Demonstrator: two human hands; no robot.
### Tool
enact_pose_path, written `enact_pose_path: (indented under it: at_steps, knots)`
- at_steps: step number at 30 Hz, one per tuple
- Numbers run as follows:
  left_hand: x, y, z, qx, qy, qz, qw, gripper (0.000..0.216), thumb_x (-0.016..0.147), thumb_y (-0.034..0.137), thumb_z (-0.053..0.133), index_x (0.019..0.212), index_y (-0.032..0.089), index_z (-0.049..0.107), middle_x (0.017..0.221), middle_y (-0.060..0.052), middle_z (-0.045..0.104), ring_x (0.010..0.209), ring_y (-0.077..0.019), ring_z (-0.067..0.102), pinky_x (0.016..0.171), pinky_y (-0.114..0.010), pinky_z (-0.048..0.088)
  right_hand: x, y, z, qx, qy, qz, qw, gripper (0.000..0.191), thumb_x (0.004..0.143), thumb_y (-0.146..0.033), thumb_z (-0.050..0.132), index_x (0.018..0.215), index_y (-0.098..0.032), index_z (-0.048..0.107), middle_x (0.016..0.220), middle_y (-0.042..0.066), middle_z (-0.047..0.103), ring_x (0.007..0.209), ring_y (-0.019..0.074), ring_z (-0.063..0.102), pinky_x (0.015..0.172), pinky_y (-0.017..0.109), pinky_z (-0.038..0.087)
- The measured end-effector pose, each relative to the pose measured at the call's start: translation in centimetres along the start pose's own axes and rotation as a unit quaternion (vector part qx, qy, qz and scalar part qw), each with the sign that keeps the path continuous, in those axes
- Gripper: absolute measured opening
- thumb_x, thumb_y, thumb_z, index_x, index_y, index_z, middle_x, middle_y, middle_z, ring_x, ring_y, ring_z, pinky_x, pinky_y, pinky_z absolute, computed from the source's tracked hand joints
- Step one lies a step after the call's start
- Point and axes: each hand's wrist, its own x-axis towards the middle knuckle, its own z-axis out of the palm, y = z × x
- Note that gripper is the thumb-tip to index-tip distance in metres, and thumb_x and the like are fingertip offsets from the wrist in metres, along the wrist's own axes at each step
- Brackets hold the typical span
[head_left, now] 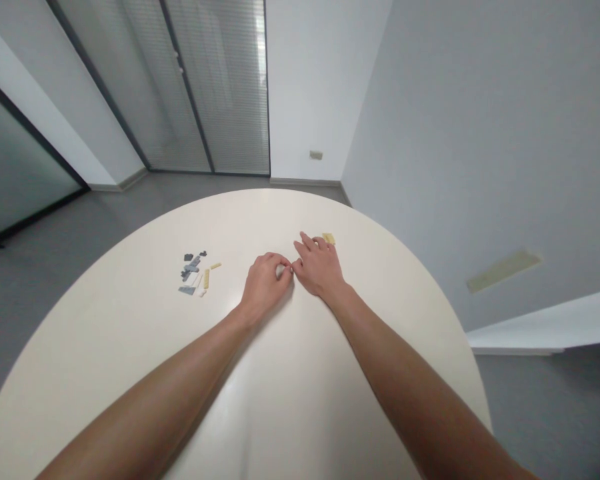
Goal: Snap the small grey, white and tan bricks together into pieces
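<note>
My left hand (266, 281) is closed, its thumb and fingertips pinched together over the table. A small whitish piece (280, 270) shows between them, mostly covered, so its kind is unclear. Right beside it, my right hand (321, 268) has its fingers stretched out and spread. Its thumb tip meets the left fingertips, and I see nothing held in it. Just past the right hand's knuckles lies a flat yellow piece (329, 238), partly hidden by that hand. Off to the left is a loose group of small grey building-toy pieces (191, 268), with a tan strip (207, 279) among them.
Both forearms rest over a round white table (300, 400). Past its far edge are a glass partition with blinds (220, 87) and a white wall (320, 87) with an outlet plate (316, 155). A grey wall (480, 167) stands to the right.
</note>
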Motion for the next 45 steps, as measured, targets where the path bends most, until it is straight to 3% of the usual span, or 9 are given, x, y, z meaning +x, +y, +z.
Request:
enact_pose_path:
  at_steps: [7, 17, 23, 25, 29, 33, 37, 40, 45]
  knots:
    - [-0.1, 0.1, 0.0, 0.01, -0.007, -0.004, 1.0, 0.014, 0.091, 0.025, 0.057, 0.093, 0.019, 0.07, 0.099, -0.006, 0.07, 0.096, -0.0235, 0.061, 0.092, -0.04, 0.047, -0.3, 0.3, 0.9, 0.03, 0.011, 0.059, 0.998, 0.05, 0.096, -0.038, 0.048, 0.142, -0.019, 0.054, 0.153, 0.012, 0.047, 0.136, 0.0327, 0.041, 0.109, 0.049, 0.034]
    - [-0.3, -0.1, -0.3, 0.024, -0.013, 0.015, 1.0, 0.014, 0.092, 0.024, 0.056, 0.093, 0.019, 0.069, 0.097, -0.006, 0.07, 0.093, -0.0232, 0.06, 0.087, -0.039, 0.047, -0.1, 0.4, 1.2, 0.044, 0.025, 0.031, 0.998, 0.054, 0.097, -0.033, 0.048, 0.146, -0.01, 0.047, 0.15, 0.018, 0.049, 0.133, 0.0313, 0.045, 0.111, 0.045, 0.034]
    - [-0.8, 0.9, -1.0, 0.12, 0.013, 0.022, 0.992, 0.02, 0.092, 0.022, 0.052, 0.104, 0.018, 0.068, 0.11, -0.01, 0.07, 0.104, -0.0268, 0.06, 0.095, -0.043, 0.047, -0.5, 0.3, 0.1, 0.062, 0.014, -0.04, 0.997, 0.028, 0.097, -0.022, 0.048, 0.117, -0.016, 0.065, 0.12, 0.013, 0.066, 0.113, 0.0271, 0.055, 0.1, 0.038, 0.042]
    - [-1.1, 0.9, -1.5, 0.18, 0.024, 0.011, 0.983, 0.026, 0.092, 0.026, 0.053, 0.113, 0.017, 0.067, 0.127, -0.014, 0.065, 0.118, -0.0318, 0.056, 0.103, -0.048, 0.044, -0.7, 0.4, 0.1, 0.073, 0.015, -0.047, 0.996, 0.025, 0.097, -0.021, 0.047, 0.113, -0.017, 0.067, 0.116, 0.012, 0.067, 0.111, 0.026, 0.056, 0.099, 0.037, 0.044]
    - [-1.8, 0.1, -2.3, 0.275, 0.068, -0.062, 0.957, 0.043, 0.093, 0.037, 0.055, 0.13, 0.016, 0.059, 0.157, -0.019, 0.038, 0.143, -0.0421, 0.034, 0.114, -0.059, 0.03, -1.1, 0.6, 0.2, 0.104, 0.017, -0.046, 0.993, 0.027, 0.098, -0.02, 0.046, 0.115, -0.017, 0.066, 0.117, 0.01, 0.067, 0.113, 0.0232, 0.056, 0.101, 0.035, 0.043]
    - [-2.8, -0.4, -2.4, 0.291, 0.05, -0.146, 0.944, 0.06, 0.094, 0.053, 0.05, 0.139, 0.013, 0.052, 0.16, -0.026, 0.03, 0.147, -0.0504, 0.02, 0.112, -0.07, 0.023, -1.1, 0.2, 0.3, 0.085, 0.014, -0.023, 0.996, 0.028, 0.098, -0.019, 0.046, 0.116, -0.016, 0.066, 0.118, 0.012, 0.068, 0.115, 0.0242, 0.056, 0.102, 0.035, 0.044]
    - [-3.3, -0.4, -2.4, 0.297, 0.055, -0.171, 0.938, 0.064, 0.095, 0.058, 0.046, 0.142, 0.014, 0.05, 0.161, -0.027, 0.025, 0.148, -0.0534, 0.012, 0.108, -0.078, 0.017, -1.7, -0.1, 0.3, 0.066, -0.014, -0.034, 0.997, 0.032, 0.099, -0.02, 0.044, 0.122, -0.013, 0.064, 0.127, 0.015, 0.066, 0.121, 0.0251, 0.057, 0.105, 0.038, 0.044]
    - [-3.3, -0.3, -2.5, 0.298, 0.045, -0.172, 0.938, 0.067, 0.096, 0.057, 0.045, 0.145, 0.011, 0.048, 0.16, -0.03, 0.024, 0.148, -0.0531, 0.014, 0.11, -0.074, 0.02, -3.0, 0.1, 0.2, 0.091, -0.009, -0.039, 0.995, 0.039, 0.1, -0.023, 0.045, 0.134, -0.01, 0.058, 0.141, 0.015, 0.058, 0.133, 0.0229, 0.051, 0.114, 0.037, 0.038]
    - [-3.2, 0.0, -2.6, 0.297, 0.028, -0.168, 0.94, 0.076, 0.095, 0.056, 0.048, 0.152, 0.007, 0.038, 0.16, -0.033, 0.02, 0.147, -0.0537, 0.018, 0.111, -0.07, 0.023, -5.3, 0.8, -0.2, 0.135, -0.016, -0.034, 0.99, 0.038, 0.099, -0.023, 0.047, 0.132, -0.013, 0.061, 0.144, 0.012, 0.057, 0.137, 0.0214, 0.049, 0.117, 0.037, 0.038]
